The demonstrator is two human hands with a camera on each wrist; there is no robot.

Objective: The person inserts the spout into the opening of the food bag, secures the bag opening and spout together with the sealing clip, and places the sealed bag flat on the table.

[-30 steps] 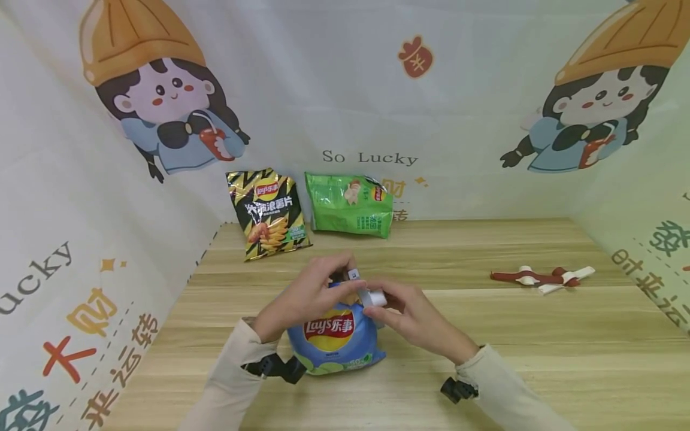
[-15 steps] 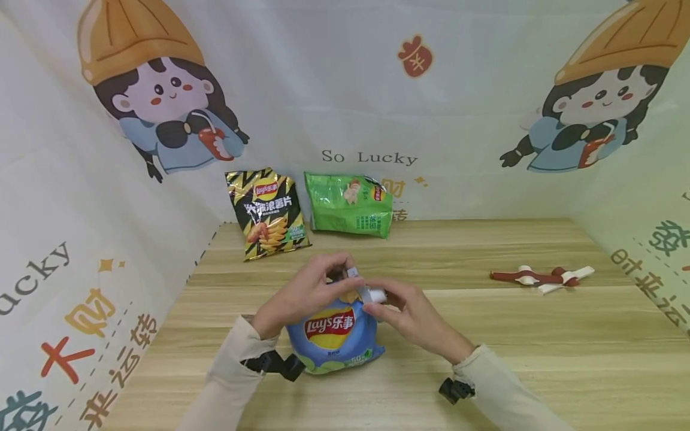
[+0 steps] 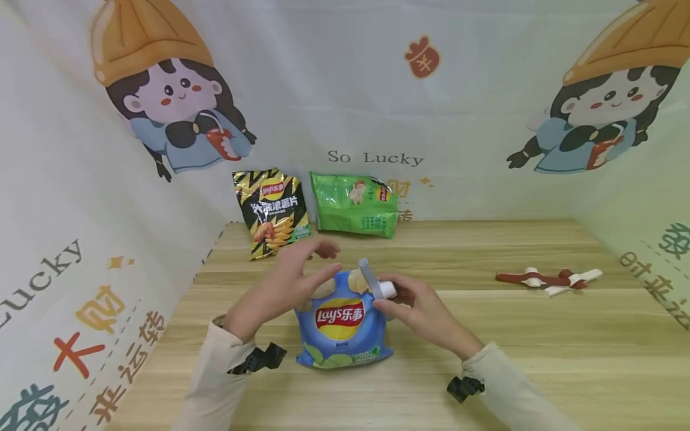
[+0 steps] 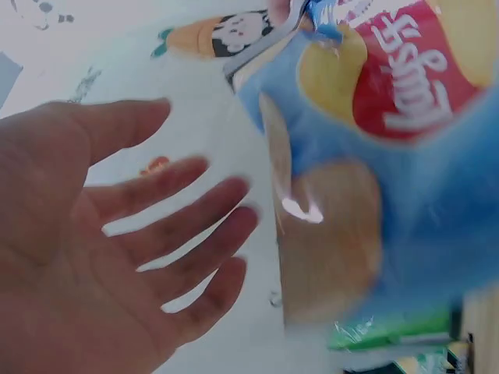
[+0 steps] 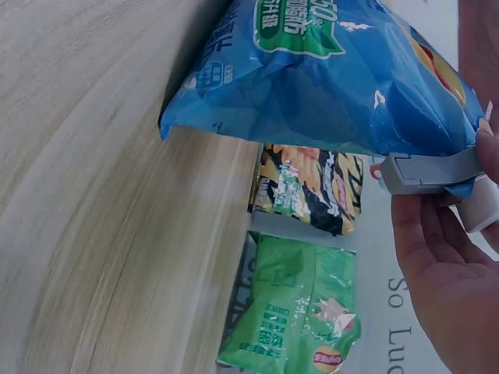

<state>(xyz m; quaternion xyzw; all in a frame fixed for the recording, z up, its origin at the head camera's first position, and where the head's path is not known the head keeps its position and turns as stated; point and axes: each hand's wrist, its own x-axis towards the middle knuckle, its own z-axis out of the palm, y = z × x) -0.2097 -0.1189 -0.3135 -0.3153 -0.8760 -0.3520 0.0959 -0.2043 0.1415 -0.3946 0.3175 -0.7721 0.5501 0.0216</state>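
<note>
A blue Lay's chip bag (image 3: 342, 335) stands upright on the wooden table, its top edge up. At its top right corner sits a grey bag clip (image 3: 371, 280) with a white spout-like end (image 5: 479, 204). My right hand (image 3: 426, 311) pinches the clip between thumb and fingers; a bit of blue film pokes out beneath it in the right wrist view. To the left of the bag, my left hand (image 3: 283, 287) holds nothing. In the left wrist view its fingers (image 4: 199, 257) are spread and apart from the bag, whose image is blurred.
Behind stand a black-and-yellow chip bag (image 3: 274, 212) and a green chip bag (image 3: 356, 206), near the printed cloth backdrop (image 3: 474, 120). Several red and white clips (image 3: 550, 278) lie at the right of the wooden table (image 3: 539, 347).
My left hand has let go of the clip and bag top and drawn away to the left. My right hand still holds the clip; the bag now stands straighter.
</note>
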